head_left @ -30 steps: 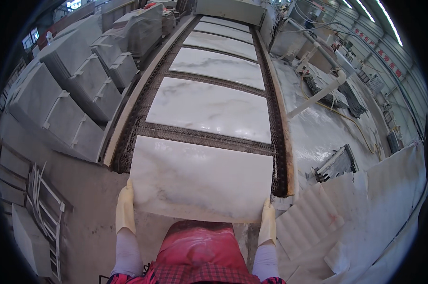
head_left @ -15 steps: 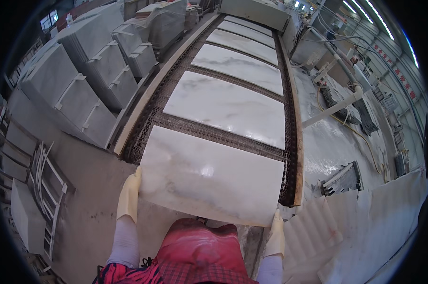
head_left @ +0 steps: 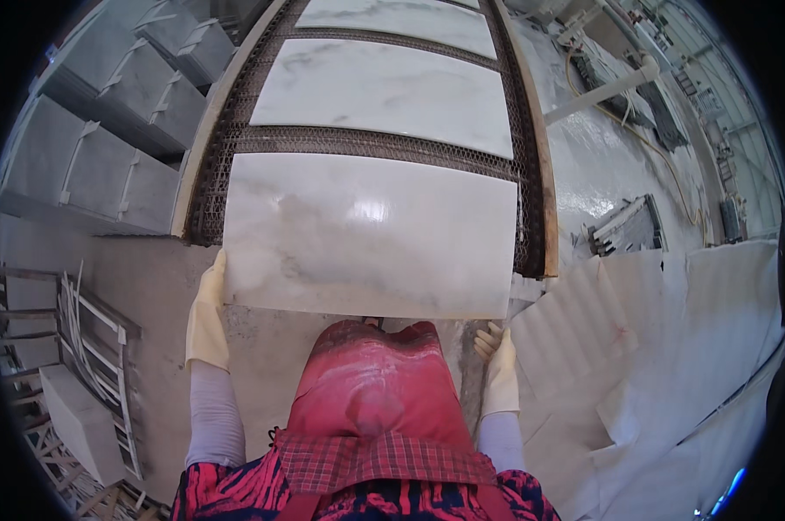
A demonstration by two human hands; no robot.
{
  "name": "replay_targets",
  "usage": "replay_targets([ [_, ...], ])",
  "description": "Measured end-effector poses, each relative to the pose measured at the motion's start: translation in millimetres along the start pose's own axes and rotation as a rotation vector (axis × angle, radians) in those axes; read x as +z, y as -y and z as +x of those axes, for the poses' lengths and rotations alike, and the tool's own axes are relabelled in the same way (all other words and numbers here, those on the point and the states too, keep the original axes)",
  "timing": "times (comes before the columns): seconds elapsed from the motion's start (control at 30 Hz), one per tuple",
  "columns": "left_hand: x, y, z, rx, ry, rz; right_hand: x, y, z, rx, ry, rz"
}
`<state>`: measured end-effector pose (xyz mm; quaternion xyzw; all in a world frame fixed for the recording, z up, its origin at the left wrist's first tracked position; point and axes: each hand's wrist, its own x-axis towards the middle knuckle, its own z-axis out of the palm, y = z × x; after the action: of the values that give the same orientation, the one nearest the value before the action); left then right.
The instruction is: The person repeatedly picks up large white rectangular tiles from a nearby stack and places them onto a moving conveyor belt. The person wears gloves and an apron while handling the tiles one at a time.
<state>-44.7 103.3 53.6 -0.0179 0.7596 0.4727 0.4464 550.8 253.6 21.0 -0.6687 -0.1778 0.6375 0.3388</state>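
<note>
A white marble slab (head_left: 371, 234) with grey veining lies across the near end of a conveyor, its near part jutting out past the belt toward me. My left hand (head_left: 207, 300), in a cream rubber glove, is closed at the slab's left edge; the thumb shows along the side and the other fingers are mostly hidden. Just below the slab's near right corner is my right hand (head_left: 499, 358), gloved the same way. Its fingers are spread apart, with nothing visible in them. Whether its thumb touches the corner I cannot tell.
More marble slabs (head_left: 384, 91) lie in a row along the mesh conveyor belt (head_left: 206, 213). Stacked grey slabs (head_left: 89, 174) stand at the left, above a rack (head_left: 119, 382). Pale corrugated sheets (head_left: 575, 321) lie at the right, near a pile of stone strips (head_left: 627, 227).
My view has tilted downward, so the slab and belt appear higher. My right hand has gone from the slab's right edge to below its corner, fingers spreading. The left hand stays at the left edge.
</note>
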Motion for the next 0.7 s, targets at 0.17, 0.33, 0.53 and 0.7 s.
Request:
replay_targets([
  [0.17, 12.9, -23.5, -33.9, -0.109, -0.018, 0.004, -1.6, -7.2, 8.7, 0.018, 0.007, -0.022],
  [0.33, -13.1, 4.6, -5.4, -0.044, 0.046, -0.053, 1.1, -15.7, 17.2, 0.019, 0.055, -0.091],
  [0.53, -20.9, 14.3, -20.0, -0.131, 0.147, -0.134, -3.5, -25.6, 15.9, 0.064, 0.038, -0.222],
  [0.7, -26.7, 25.6, -35.8, -0.07, 0.215, -0.196, -5.6, -26.3, 11.9, 0.097, 0.015, -0.287],
])
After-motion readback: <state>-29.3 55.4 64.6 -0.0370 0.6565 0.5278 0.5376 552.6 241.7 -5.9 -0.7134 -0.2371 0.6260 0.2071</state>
